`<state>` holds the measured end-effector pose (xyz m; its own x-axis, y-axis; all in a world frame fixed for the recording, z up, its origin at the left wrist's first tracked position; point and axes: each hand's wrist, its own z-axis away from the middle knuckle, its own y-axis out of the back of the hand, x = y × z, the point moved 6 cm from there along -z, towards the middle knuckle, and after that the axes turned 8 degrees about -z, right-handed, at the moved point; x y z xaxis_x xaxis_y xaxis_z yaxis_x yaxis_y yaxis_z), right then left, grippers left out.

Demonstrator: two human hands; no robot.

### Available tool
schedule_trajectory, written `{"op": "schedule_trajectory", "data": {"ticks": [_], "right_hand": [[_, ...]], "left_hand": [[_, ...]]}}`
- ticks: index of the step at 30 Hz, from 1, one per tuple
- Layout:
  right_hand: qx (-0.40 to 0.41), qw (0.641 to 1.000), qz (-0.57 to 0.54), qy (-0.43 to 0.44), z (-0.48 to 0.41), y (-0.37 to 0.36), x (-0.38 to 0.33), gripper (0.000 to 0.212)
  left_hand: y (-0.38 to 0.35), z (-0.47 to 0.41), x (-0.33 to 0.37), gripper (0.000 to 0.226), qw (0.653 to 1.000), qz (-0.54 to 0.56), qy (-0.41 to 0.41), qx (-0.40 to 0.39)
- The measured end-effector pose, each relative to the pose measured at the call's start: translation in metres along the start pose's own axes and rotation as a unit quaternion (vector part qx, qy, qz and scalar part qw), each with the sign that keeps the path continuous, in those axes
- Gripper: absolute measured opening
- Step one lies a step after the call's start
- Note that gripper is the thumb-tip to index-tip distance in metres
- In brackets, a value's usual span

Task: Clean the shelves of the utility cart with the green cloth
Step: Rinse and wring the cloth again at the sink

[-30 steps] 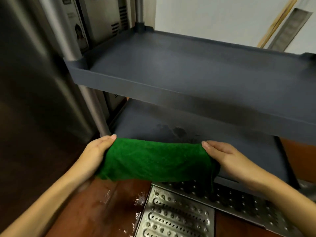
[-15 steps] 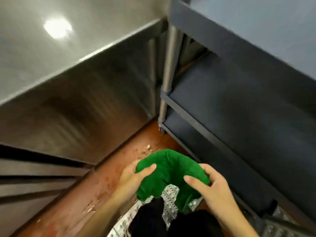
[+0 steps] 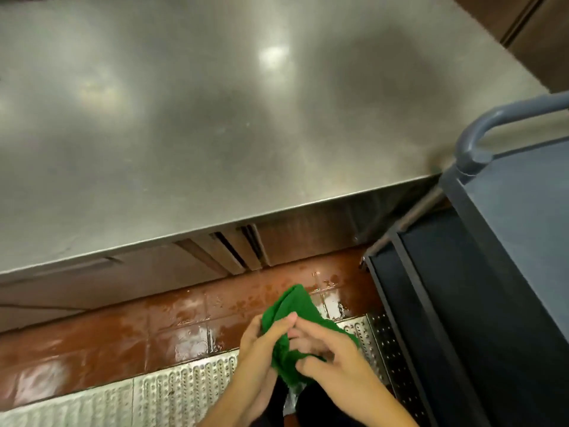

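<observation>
The left hand (image 3: 261, 343) and right hand (image 3: 337, 363) are bunched together low in front of the person, fingers curled into the cloth (image 3: 291, 305), which is crumpled between them and pokes up past the knuckles. Under them is wet floor (image 3: 123, 328) and a grate (image 3: 184, 383). The cart (image 3: 517, 217) stands just right of the hands, its shelves' long edges running away from the person, so the right hand is nearer. The counter (image 3: 215, 118) lies ahead and left
</observation>
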<state>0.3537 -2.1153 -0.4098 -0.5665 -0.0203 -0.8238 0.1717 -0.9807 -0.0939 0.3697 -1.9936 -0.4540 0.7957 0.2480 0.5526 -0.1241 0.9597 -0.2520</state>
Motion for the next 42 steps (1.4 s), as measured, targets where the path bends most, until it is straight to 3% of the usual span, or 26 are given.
{"op": "schedule_trajectory", "data": {"ticks": [3,6,9,13,16,20,27,31,36,39,42], "right_hand": [[-0.017,0.999,0.020,0.036,-0.001,-0.021,-0.031,0.046],[0.073,0.991,0.026,0.105,-0.012,-0.038,-0.056,0.030],[0.111,0.982,0.071,0.137,-0.034,-0.073,-0.078,0.028],[0.027,0.998,0.042,0.038,-0.076,-0.149,-0.091,0.071],[-0.039,0.996,-0.075,-0.024,-0.102,-0.213,-0.103,0.079],[-0.088,0.988,-0.119,-0.042,-0.127,-0.292,-0.121,0.059],[-0.126,0.989,-0.084,-0.002,-0.152,-0.407,-0.156,0.036],[-0.164,0.983,-0.066,0.050,-0.168,-0.472,-0.180,0.028],[-0.200,0.969,-0.025,0.142,-0.203,-0.557,-0.201,0.025],[-0.211,0.956,0.011,0.204,-0.225,-0.612,-0.215,0.030],[-0.220,0.938,0.036,0.264,-0.249,-0.665,-0.240,0.036]], "left_hand": [[0.035,0.027,0.027,0.047,0.998,0.036,-0.031,0.044],[0.069,0.048,0.054,0.034,0.991,0.080,-0.058,0.087],[0.109,0.063,0.080,0.042,0.983,0.126,-0.079,0.110],[0.164,0.082,0.118,0.045,0.969,0.187,-0.133,0.096],[0.202,0.094,0.149,0.043,0.956,0.218,-0.184,0.066],[0.257,0.111,0.181,0.043,0.948,0.195,-0.240,0.077],[0.360,0.149,0.229,0.035,0.903,0.076,-0.331,0.264],[0.418,0.159,0.245,0.034,0.878,0.040,-0.352,0.323],[0.486,0.149,0.273,0.031,0.913,0.157,-0.278,0.255],[0.524,0.136,0.302,0.057,0.919,0.290,-0.214,0.161],[0.565,0.135,0.351,0.071,0.905,0.336,-0.226,0.132]]}}
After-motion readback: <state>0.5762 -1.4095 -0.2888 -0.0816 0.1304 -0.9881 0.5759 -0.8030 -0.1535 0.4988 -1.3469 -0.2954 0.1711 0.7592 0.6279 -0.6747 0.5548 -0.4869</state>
